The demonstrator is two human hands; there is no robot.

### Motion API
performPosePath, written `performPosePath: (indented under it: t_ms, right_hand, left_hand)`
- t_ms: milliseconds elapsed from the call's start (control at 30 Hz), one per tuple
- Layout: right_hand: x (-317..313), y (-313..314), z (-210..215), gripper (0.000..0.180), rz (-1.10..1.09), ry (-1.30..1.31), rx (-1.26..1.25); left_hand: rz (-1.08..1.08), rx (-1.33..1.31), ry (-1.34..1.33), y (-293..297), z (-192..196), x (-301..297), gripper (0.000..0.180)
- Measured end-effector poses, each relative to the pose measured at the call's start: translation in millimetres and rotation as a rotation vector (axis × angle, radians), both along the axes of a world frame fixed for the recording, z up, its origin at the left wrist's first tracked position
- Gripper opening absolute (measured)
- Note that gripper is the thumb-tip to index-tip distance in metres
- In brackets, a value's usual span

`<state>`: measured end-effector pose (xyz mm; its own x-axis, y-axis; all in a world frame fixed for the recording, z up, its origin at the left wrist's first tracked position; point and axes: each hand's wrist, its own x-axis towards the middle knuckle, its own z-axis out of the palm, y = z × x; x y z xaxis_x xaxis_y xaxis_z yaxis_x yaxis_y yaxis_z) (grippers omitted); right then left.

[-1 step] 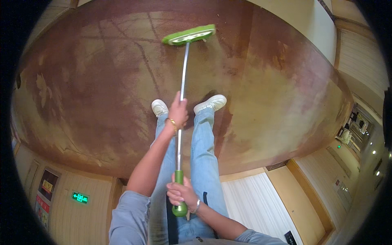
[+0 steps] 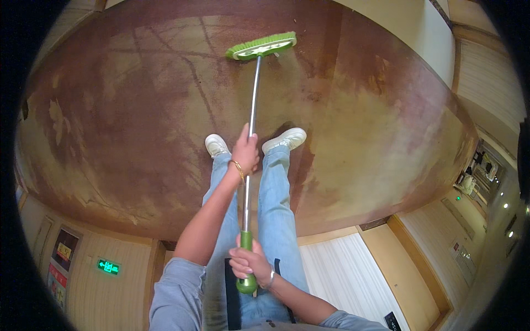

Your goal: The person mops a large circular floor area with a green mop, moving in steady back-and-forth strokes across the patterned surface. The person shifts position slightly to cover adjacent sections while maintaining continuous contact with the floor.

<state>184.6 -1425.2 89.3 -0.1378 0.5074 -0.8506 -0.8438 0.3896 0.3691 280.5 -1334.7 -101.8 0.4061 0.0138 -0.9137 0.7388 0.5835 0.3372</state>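
Both hands are wrapped round a long-handled broom. My left hand (image 2: 244,155), with a gold-coloured bracelet at its wrist, closes on the middle of the silver pole (image 2: 255,94). Lower down, my right hand (image 2: 249,261) grips the green handle end (image 2: 246,238), and a silver-coloured band circles that wrist. At the far end, the broom head (image 2: 261,46) with green bristles and a green-and-white top is over the floor ahead of my feet. Whether the bristles press on the floor is hard to tell. A small pale scrap (image 2: 276,54) shows beside the head.
My white shoes (image 2: 284,140) stand apart on a brown and tan patterned floor (image 2: 138,138). Behind me are a pale wall with a green lit exit sign (image 2: 109,267) and a wooden door (image 2: 398,258). Another pale wall (image 2: 406,27) borders the far right.
The broom has shifted slightly to the right, head and handle together. Both hands have moved with it, still gripping; my feet stay in place.
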Motion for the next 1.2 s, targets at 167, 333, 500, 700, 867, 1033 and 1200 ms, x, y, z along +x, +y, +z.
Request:
performPosePath:
  t_ms: [167, 333, 500, 700, 867, 1033, 1200]
  right_hand:
    - [-21.6, -12.5, 17.5, 0.02, 0.095, -0.002, 0.075]
    - [-15.5, -9.1, 9.1, 0.022, 0.139, 0.109, 0.25]
    - [-8.0, -39.3, 12.3, 0.021, 0.082, 0.123, 0.145]
    - [21.6, -71.3, 32.9, 0.019, 0.123, 0.024, -0.042]
    - [-4.9, -81.0, 56.0, 0.021, 0.223, 0.009, 0.062]
    - [-5.9, -69.3, 41.8, 0.022, 0.221, 0.188, 0.246]
    - [11.5, -92.9, 34.9, 0.021, 0.175, 0.164, 0.155]
  left_hand:
    - [0.154, -0.033, 0.021, 18.5, 27.7, -28.6, 0.043]
    - [0.075, 0.259, 0.193, 69.8, 31.1, -72.7, 0.046]
    - [-0.026, 0.164, 0.225, 12.7, 2.6, -60.8, 0.042]
    - [0.004, 0.0, 0.007, -73.3, 17.5, -1.4, 0.048]
    - [0.207, -0.02, -0.028, -50.2, 51.4, -38.5, 0.047]
    - [0.187, 0.203, 0.228, 14.3, 52.3, -94.3, 0.048]
    - [0.124, 0.08, 0.309, -31.1, 15.3, -84.4, 0.046]
